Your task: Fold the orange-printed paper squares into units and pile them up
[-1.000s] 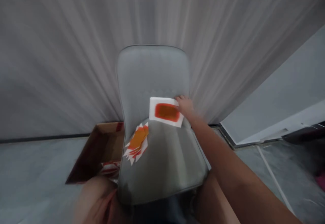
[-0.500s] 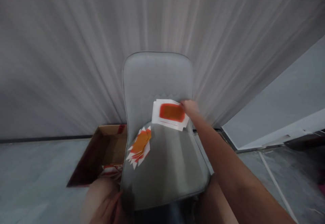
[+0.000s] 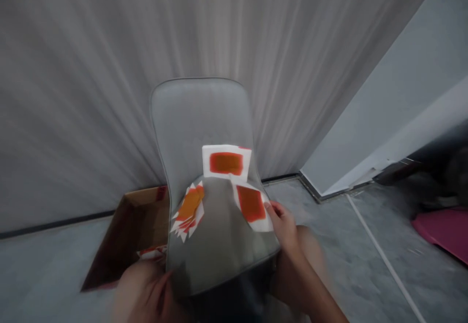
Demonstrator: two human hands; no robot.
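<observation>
My right hand (image 3: pixel 283 223) pinches the edge of a white paper piece with an orange-red rectangle (image 3: pixel 251 204), held over the right side of the grey chair seat (image 3: pixel 223 250). Behind it, a similar white-bordered paper piece (image 3: pixel 225 162) leans against the chair's backrest. On the left of the seat lies a fanned stack of orange and white paper pieces (image 3: pixel 190 208) with pointed corners. My left hand (image 3: pixel 155 293) is low beside the seat's front left corner, near my left knee; its fingers are dim and blurred.
An open cardboard box (image 3: pixel 126 235) stands on the floor left of the chair, with red and white paper pieces (image 3: pixel 151 253) at its near side. A grey curtain (image 3: pixel 204 25) hangs behind the chair. At the right are a pale panel (image 3: pixel 380 98) and a pink object (image 3: pixel 444 230).
My right hand has moved from the backrest toward the seat's front right, taking one paper piece along. Another piece stays against the backrest. The view has shifted to the right.
</observation>
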